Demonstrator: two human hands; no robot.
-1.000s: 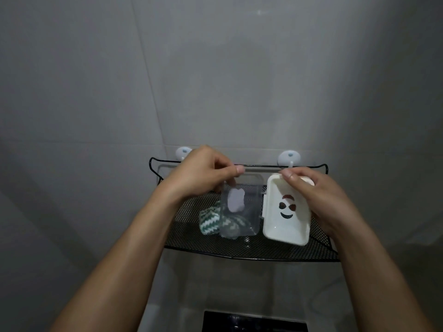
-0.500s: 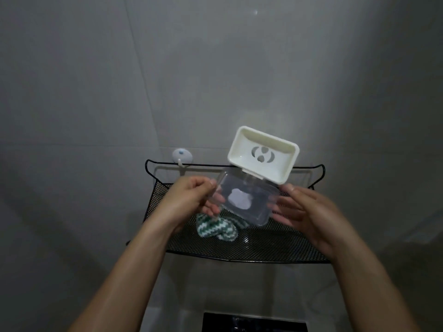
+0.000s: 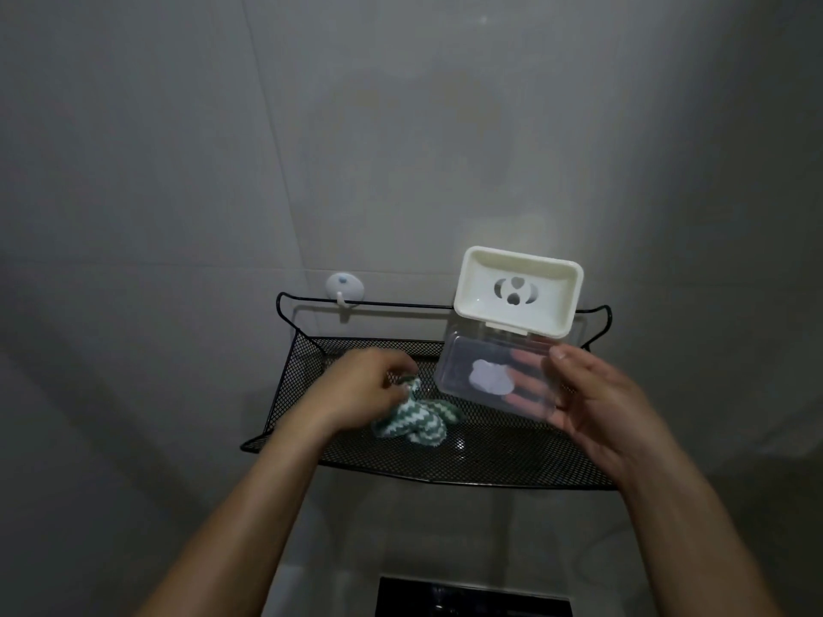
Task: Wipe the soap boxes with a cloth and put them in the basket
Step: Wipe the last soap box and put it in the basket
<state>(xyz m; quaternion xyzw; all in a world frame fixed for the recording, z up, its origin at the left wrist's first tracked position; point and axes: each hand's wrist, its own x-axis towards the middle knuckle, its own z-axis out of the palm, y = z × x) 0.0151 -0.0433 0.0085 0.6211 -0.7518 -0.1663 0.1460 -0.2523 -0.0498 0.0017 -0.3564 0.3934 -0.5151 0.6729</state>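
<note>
Right hand point(image 3: 610, 420) holds open soap box point(image 3: 503, 349) above basket point(image 3: 490, 465); left hand point(image 3: 360, 389) pinches cloth point(image 3: 414, 420).

Soap box: white tray flipped up, clear lid below with 1 pale patch, right fingers visible through lid, thumb on its right edge. Green-white zigzag cloth lies on black mesh basket floor, left fingers curled on its top end, looks partly lifted, hard to tell. Basket hangs on wall hook point(image 3: 343, 287).

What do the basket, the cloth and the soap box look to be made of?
Basket: black metal mesh on a wire frame, probably coated. Cloth: soft fabric, green-white zigzag, crumpled. Soap box: plastic, with an opaque white glossy half and a clear half that fingers show through.
</note>
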